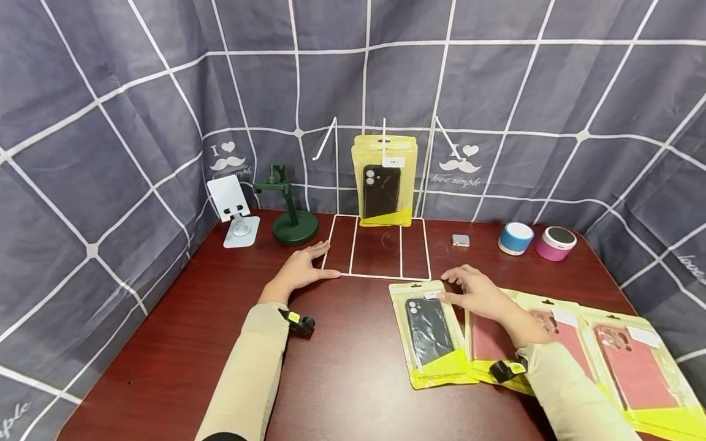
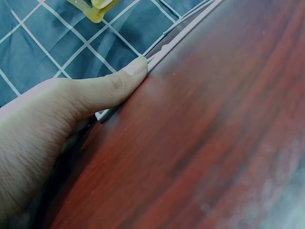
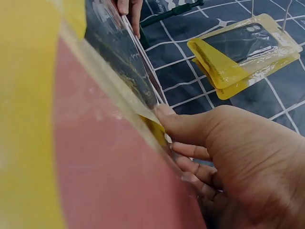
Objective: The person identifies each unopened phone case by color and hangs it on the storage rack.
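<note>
My left hand (image 1: 299,269) rests at the near left corner of a white wire rack (image 1: 380,277). Its thumb lies along the front bar, as the left wrist view also shows, and its fingers are straight along the side. A yellow-edged package with a black phone case (image 1: 429,331) lies flat on the table in front of the rack. My right hand (image 1: 478,294) is at its upper right corner, thumb on top and fingers loosely bent beside the edge. Packages with pink phone cases (image 1: 634,367) lie under and beside the right forearm. More black-case packages (image 1: 386,184) hang on the rack's middle hook.
At the back left stand a white phone stand (image 1: 234,211) and a dark green stand (image 1: 295,226). To the back right are a small silver box (image 1: 460,241), a blue speaker (image 1: 515,239) and a pink speaker (image 1: 556,244). A checked curtain (image 1: 496,92) hangs behind the table (image 1: 342,367).
</note>
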`<state>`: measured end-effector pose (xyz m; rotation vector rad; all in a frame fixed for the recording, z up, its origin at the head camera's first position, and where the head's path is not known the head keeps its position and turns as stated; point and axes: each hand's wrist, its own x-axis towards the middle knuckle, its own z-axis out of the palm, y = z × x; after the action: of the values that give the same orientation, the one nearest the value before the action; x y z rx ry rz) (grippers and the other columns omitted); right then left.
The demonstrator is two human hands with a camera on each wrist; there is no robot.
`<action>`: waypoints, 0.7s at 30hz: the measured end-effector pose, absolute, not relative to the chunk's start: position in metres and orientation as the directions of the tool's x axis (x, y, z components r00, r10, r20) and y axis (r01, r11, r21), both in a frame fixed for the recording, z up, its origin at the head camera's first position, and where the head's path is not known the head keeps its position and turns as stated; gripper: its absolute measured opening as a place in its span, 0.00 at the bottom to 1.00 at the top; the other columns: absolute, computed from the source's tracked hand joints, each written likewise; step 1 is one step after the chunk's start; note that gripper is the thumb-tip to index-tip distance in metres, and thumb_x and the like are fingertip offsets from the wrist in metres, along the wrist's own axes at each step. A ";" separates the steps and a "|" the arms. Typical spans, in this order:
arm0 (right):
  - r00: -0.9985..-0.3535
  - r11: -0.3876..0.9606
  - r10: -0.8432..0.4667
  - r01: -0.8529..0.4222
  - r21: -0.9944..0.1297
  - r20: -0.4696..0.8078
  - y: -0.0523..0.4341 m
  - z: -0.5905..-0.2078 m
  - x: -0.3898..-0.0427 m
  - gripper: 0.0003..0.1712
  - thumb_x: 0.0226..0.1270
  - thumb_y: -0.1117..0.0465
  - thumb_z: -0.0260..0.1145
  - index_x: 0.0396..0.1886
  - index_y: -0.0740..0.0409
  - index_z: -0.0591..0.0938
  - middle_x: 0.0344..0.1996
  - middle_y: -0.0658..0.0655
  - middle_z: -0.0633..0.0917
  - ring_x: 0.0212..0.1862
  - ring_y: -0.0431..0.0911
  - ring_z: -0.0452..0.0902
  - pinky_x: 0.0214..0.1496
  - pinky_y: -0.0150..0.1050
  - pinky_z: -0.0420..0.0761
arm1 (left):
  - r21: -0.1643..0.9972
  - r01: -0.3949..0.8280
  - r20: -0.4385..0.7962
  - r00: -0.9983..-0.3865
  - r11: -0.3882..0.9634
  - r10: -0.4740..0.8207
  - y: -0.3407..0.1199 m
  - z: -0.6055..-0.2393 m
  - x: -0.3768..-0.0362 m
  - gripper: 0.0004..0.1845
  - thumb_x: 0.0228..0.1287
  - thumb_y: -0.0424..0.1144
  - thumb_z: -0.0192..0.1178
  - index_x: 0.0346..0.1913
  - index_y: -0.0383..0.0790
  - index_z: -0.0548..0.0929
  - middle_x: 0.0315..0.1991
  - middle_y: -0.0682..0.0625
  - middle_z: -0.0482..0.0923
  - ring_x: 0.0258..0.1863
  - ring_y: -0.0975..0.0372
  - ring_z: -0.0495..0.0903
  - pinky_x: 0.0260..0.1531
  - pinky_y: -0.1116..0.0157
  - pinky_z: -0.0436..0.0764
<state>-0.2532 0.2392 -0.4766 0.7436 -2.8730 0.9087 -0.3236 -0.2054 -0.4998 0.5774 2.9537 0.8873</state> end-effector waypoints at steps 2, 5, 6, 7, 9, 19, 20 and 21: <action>-0.874 0.702 -0.448 -0.474 -0.532 0.188 0.238 -0.478 -0.254 0.20 0.63 0.53 0.75 0.50 0.58 0.82 0.40 0.53 0.79 0.42 0.48 0.74 0.44 0.45 0.75 | 0.537 0.345 0.106 -0.933 0.770 0.343 -0.206 -0.499 -0.323 0.57 0.47 0.77 0.65 0.76 0.49 0.66 0.77 0.50 0.61 0.76 0.54 0.57 0.70 0.48 0.63; -0.862 0.690 -0.462 -0.497 -0.527 0.208 0.237 -0.480 -0.254 0.16 0.65 0.57 0.73 0.49 0.57 0.82 0.38 0.53 0.79 0.41 0.48 0.74 0.44 0.45 0.75 | 0.536 0.346 0.107 -0.933 0.770 0.344 -0.205 -0.499 -0.323 0.56 0.47 0.77 0.66 0.76 0.49 0.66 0.76 0.50 0.61 0.76 0.54 0.57 0.71 0.48 0.63; -0.859 0.687 -0.465 -0.502 -0.525 0.213 0.236 -0.481 -0.253 0.16 0.65 0.58 0.73 0.50 0.57 0.82 0.38 0.53 0.79 0.41 0.48 0.74 0.44 0.45 0.75 | 0.535 0.346 0.105 -0.932 0.771 0.346 -0.205 -0.500 -0.323 0.56 0.47 0.76 0.66 0.76 0.49 0.66 0.77 0.51 0.61 0.76 0.54 0.57 0.71 0.49 0.63; -0.857 0.686 -0.467 -0.507 -0.522 0.217 0.236 -0.481 -0.253 0.16 0.66 0.58 0.72 0.51 0.57 0.82 0.38 0.53 0.79 0.41 0.48 0.74 0.43 0.45 0.75 | 0.534 0.345 0.102 -0.933 0.772 0.347 -0.205 -0.500 -0.322 0.56 0.47 0.76 0.66 0.76 0.49 0.66 0.77 0.51 0.60 0.76 0.55 0.57 0.71 0.49 0.63; -0.854 0.686 -0.472 -0.512 -0.517 0.219 0.235 -0.483 -0.251 0.18 0.67 0.56 0.72 0.54 0.57 0.82 0.38 0.54 0.78 0.41 0.48 0.73 0.43 0.45 0.75 | 0.534 0.345 0.096 -0.932 0.772 0.349 -0.204 -0.501 -0.322 0.56 0.48 0.76 0.66 0.76 0.49 0.66 0.77 0.51 0.60 0.77 0.55 0.56 0.71 0.49 0.62; -0.857 0.686 -0.473 -0.503 -0.525 0.204 0.230 -0.487 -0.251 0.07 0.68 0.55 0.71 0.42 0.47 0.82 0.38 0.49 0.77 0.42 0.47 0.69 0.42 0.45 0.71 | 0.532 0.342 0.097 -0.933 0.775 0.345 -0.206 -0.501 -0.322 0.56 0.47 0.77 0.65 0.77 0.50 0.66 0.77 0.51 0.60 0.77 0.54 0.56 0.71 0.49 0.63; -0.856 0.686 -0.473 -0.506 -0.523 0.207 0.230 -0.487 -0.252 0.06 0.68 0.57 0.71 0.40 0.46 0.81 0.37 0.49 0.77 0.41 0.47 0.68 0.42 0.45 0.70 | 0.531 0.342 0.098 -0.934 0.775 0.345 -0.206 -0.501 -0.322 0.56 0.47 0.77 0.65 0.77 0.50 0.66 0.77 0.51 0.60 0.77 0.54 0.57 0.71 0.49 0.63; -0.854 0.686 -0.477 -0.509 -0.520 0.208 0.229 -0.487 -0.252 0.05 0.68 0.58 0.70 0.39 0.46 0.81 0.36 0.48 0.76 0.41 0.47 0.68 0.42 0.45 0.70 | 0.532 0.341 0.098 -0.934 0.776 0.343 -0.206 -0.501 -0.322 0.56 0.47 0.78 0.64 0.77 0.50 0.66 0.77 0.51 0.60 0.77 0.55 0.57 0.71 0.49 0.63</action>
<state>-0.2520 0.2294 -0.4869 0.8296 -2.8329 0.8996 -0.3224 -0.2059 -0.5008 0.5692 2.9556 0.8833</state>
